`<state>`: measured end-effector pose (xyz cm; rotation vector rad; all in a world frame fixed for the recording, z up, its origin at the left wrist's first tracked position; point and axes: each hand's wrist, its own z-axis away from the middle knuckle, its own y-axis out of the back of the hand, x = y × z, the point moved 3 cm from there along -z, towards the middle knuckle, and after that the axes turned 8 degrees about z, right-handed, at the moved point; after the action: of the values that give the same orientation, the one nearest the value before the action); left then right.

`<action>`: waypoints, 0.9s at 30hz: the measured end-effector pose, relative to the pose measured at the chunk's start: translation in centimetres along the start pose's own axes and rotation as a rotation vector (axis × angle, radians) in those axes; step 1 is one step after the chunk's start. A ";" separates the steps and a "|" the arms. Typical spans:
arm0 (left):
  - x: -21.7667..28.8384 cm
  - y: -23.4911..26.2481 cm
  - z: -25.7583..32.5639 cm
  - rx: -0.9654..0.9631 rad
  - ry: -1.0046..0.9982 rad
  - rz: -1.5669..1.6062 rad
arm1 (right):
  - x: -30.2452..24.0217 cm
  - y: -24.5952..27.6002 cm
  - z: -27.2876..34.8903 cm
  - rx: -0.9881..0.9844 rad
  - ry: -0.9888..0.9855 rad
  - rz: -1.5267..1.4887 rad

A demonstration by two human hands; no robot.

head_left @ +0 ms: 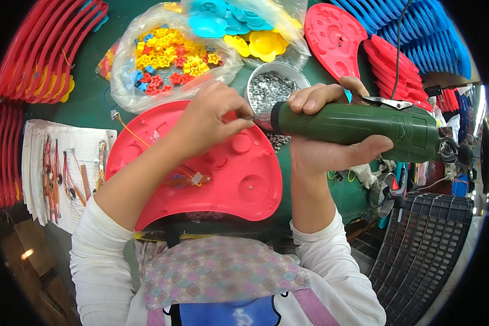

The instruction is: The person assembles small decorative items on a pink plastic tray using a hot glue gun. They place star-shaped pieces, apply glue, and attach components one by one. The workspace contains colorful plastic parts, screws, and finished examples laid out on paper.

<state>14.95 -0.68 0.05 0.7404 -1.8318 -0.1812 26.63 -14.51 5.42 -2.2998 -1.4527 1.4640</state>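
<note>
The right hand (331,130) grips the green electric screwdriver (358,127) horizontally — tip at the left hand (209,117), whose fingers pinch closed there, above the red plastic shell (244,179) on the bench (92,98).

The bare green table (95,98) left of the red shell (239,179) is open for passing. Behind, the way is blocked by the screw bowl (277,81) and the parts bags (168,54).
</note>
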 end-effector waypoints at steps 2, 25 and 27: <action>0.3 0.8 1.4 -0.009 0.038 -0.024 | 0.2 -0.7 0.4 -0.013 -0.017 -0.012; 1.4 2.1 3.9 0.078 0.155 0.010 | 0.4 -1.2 1.5 -0.125 -0.009 -0.084; 1.4 2.0 3.9 0.099 0.120 -0.026 | 0.3 -1.1 1.4 -0.123 -0.005 -0.080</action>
<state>10.43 -0.79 0.61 0.8274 -1.7268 -0.0620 24.85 -14.27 5.00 -2.2771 -1.6596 1.3983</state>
